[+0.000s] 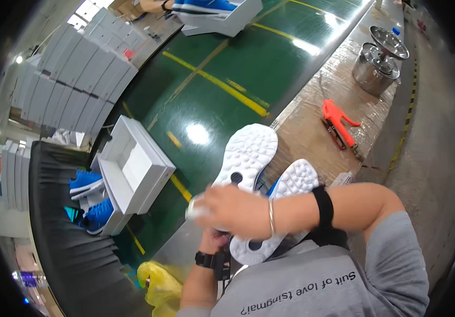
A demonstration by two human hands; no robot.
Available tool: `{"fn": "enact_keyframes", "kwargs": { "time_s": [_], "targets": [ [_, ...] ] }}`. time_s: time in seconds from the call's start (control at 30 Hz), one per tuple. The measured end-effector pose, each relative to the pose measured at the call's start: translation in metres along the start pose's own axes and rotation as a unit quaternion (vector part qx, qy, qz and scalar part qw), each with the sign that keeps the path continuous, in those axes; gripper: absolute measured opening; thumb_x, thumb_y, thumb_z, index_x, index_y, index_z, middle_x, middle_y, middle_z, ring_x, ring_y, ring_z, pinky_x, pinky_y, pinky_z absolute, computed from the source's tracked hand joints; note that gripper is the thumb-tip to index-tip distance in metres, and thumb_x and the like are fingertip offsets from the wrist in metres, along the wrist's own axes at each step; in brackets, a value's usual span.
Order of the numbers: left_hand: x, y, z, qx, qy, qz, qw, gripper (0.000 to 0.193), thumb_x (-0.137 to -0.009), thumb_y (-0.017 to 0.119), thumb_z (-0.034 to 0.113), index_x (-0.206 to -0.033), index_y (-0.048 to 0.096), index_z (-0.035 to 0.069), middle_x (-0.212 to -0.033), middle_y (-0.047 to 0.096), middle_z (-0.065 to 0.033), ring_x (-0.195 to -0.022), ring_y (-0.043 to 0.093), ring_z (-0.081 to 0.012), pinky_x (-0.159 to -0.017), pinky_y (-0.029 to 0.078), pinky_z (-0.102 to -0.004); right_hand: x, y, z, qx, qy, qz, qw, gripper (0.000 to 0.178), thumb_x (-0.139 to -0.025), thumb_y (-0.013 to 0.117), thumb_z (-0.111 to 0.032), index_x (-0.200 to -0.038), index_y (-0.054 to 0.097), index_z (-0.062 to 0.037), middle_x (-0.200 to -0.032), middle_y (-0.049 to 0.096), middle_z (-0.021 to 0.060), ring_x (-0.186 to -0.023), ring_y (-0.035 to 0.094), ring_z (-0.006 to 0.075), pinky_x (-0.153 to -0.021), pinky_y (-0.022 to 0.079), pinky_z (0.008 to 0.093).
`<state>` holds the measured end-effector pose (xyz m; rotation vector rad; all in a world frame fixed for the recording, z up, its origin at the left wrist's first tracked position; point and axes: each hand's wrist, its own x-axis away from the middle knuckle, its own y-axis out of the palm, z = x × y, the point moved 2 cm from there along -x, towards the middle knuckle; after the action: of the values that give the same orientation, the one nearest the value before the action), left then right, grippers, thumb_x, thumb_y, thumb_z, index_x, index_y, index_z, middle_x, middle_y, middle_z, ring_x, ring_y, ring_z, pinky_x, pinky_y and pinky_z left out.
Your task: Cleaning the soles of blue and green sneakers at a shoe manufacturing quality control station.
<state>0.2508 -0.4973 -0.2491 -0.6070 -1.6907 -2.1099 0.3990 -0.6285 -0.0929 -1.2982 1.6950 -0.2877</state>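
Note:
Two blue sneakers with knobbly white soles lie soles up in front of me. My left hand (215, 240) is closed at the heel end of the farther sneaker (249, 150), its fingers partly hidden beneath my right hand. Over that heel my right hand (233, 211), smeared by motion, grips a small white wad (198, 209) whose kind I cannot make out. The nearer sneaker (297, 184) lies under my right wrist, which covers its middle; its heel shows by my lap.
An orange-red trigger-handled tool (338, 124) and steel containers (378, 66) stand on the brown-covered bench at right. Across the green belt (206, 100), an open white box (137, 164) sits by blue sneakers (98, 215). A yellow bag (161, 288) hangs near my left arm. A co-worker's hand shows at top.

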Motion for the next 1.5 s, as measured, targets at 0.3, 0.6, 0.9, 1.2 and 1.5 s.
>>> {"fn": "enact_keyframes", "kwargs": {
  "time_s": [0.3,0.6,0.9,1.2,1.5],
  "targets": [
    [-0.024,0.033,-0.009,-0.105,0.055,0.025,0.993,0.037,-0.090,0.051,0.023,-0.121,0.051,0.004,-0.120,0.056,-0.0134,-0.107,0.057,-0.0254,-0.092,0.049,-0.0406,0.064,-0.036,0.002,0.128,0.077,0.166,0.975,0.034,-0.076,0.053,-0.008,-0.110,0.057,-0.0104,-0.120,0.050,0.0116,-0.101,0.053,0.0276,-0.082,0.045,0.0391],
    [-0.029,0.019,-0.009,-0.154,0.027,0.055,0.986,0.040,-0.089,0.053,0.033,-0.117,0.056,0.005,-0.116,0.059,-0.0127,-0.101,0.060,-0.0266,-0.089,0.050,-0.0418,0.172,-0.037,0.074,0.195,0.371,0.141,0.897,0.039,-0.075,0.052,-0.001,-0.111,0.061,-0.0141,-0.113,0.057,0.0124,-0.105,0.051,0.0297,-0.091,0.041,0.0402],
    [-0.020,0.026,-0.013,-0.154,0.040,0.008,0.987,0.043,-0.091,0.048,0.032,-0.122,0.051,0.002,-0.123,0.054,-0.0163,-0.110,0.055,-0.0295,-0.096,0.045,-0.0442,0.149,-0.004,-0.010,0.164,0.132,0.182,0.960,0.033,-0.073,0.052,0.000,-0.102,0.064,-0.0102,-0.110,0.058,0.0108,-0.101,0.053,0.0305,-0.089,0.043,0.0405],
    [-0.040,0.044,-0.027,-0.049,0.065,-0.033,0.996,0.046,-0.088,0.053,0.040,-0.117,0.056,0.003,-0.117,0.059,-0.0154,-0.103,0.059,-0.0295,-0.089,0.049,-0.0460,0.179,-0.012,-0.007,0.209,0.264,0.220,0.915,0.036,-0.075,0.049,0.001,-0.109,0.060,-0.0083,-0.112,0.054,0.0177,-0.103,0.051,0.0344,-0.085,0.043,0.0407],
    [-0.059,0.048,-0.043,-0.130,0.068,-0.074,0.986,0.062,-0.085,0.049,0.057,-0.125,0.051,0.009,-0.123,0.056,-0.0097,-0.110,0.055,-0.0264,-0.092,0.048,-0.0431,0.131,0.005,-0.039,0.180,0.018,0.105,0.978,0.038,-0.072,0.054,-0.005,-0.110,0.060,-0.0096,-0.112,0.056,0.0136,-0.100,0.054,0.0293,-0.085,0.044,0.0401]
  ]
}}
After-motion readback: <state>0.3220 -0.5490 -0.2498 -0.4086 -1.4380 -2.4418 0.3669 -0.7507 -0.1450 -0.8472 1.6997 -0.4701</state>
